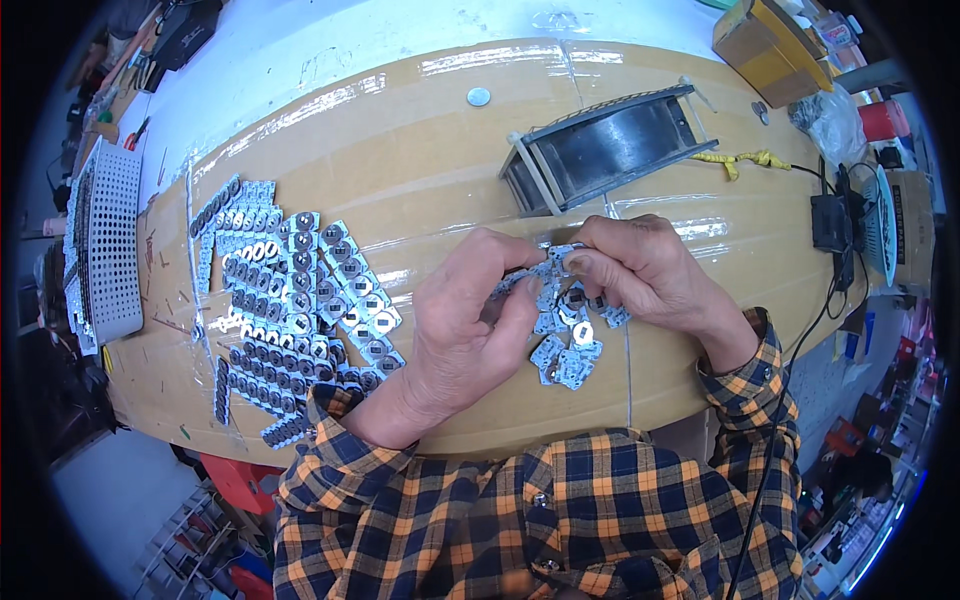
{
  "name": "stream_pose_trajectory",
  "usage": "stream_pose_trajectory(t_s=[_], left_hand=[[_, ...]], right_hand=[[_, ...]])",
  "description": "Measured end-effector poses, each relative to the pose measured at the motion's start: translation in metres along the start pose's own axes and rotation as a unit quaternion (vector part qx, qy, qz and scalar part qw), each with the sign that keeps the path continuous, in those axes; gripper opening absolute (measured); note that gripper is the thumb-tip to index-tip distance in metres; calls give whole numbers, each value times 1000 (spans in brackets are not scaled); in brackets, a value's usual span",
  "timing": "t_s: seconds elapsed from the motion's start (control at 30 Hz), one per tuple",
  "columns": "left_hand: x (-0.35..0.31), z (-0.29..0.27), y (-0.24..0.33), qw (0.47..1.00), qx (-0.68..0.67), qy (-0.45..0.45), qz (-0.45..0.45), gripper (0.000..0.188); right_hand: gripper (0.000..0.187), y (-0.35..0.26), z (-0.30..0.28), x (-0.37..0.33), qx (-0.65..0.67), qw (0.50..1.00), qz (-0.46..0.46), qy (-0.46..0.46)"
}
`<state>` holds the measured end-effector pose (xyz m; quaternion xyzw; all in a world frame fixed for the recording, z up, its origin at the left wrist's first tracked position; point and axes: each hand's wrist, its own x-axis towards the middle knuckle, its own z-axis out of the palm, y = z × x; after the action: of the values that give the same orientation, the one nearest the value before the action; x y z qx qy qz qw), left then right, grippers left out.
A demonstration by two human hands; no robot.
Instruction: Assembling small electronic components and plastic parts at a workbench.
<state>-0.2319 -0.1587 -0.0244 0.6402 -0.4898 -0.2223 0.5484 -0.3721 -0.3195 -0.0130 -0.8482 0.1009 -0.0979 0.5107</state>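
Observation:
Over the middle of the table, my left hand (pixel 465 315) and my right hand (pixel 645 270) face each other. Both pinch a small light-blue circuit board (pixel 546 270) between thumb and fingers; the fingers cover part of it. Just beneath them lies a loose pile of similar small circuit boards (pixel 575 365), some bearing round dark or silvery parts. Beside my left forearm, many strips of circuit boards (pixel 300 290) with round black parts spread in slanting rows.
A black box fan (pixel 610 145) stands beyond my hands, its cable with yellow tape running right to a black adapter (pixel 830 222). A white perforated basket (pixel 118 240) holding strips stands at the left edge. A round silvery disc (pixel 478 96) and a cardboard box (pixel 770 50) lie farther back.

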Motion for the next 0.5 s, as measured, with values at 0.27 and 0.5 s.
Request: stream_pose_trajectory(t_s=[0.27, 0.5], left_hand=[[0, 1, -4, 1000, -2, 4, 9, 17], [0, 0, -3, 1000, -7, 3, 7, 18]], right_hand=[[21, -4, -3, 1, 19, 999, 43, -26], [26, -6, -7, 2, 34, 996, 69, -50]])
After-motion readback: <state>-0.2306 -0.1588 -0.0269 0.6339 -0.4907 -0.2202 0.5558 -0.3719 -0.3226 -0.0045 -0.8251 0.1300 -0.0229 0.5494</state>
